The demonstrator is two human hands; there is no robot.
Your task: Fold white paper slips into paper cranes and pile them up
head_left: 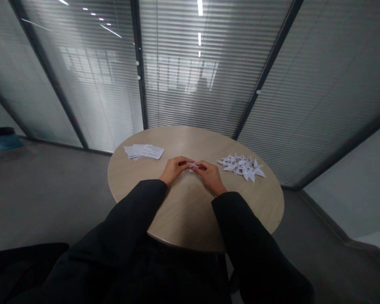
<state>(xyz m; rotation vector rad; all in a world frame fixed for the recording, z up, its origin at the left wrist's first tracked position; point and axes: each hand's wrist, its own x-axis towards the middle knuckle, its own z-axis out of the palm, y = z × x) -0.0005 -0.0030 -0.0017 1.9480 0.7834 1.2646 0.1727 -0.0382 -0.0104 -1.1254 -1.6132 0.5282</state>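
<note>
As the left hand (175,168) and right hand (210,175) pinch it midway between the table's (183,207) side edges, the white paper (191,166) looks small, half-hidden.

Looks like an office or small meeting room: walled with tall, dark-framed glass panels (138,99) and slatted blinds (183,29), streaked with bright strip lights (200,7), furnished with a round, wood-topped table (183,207) over plain grey floor (66,185)
</note>
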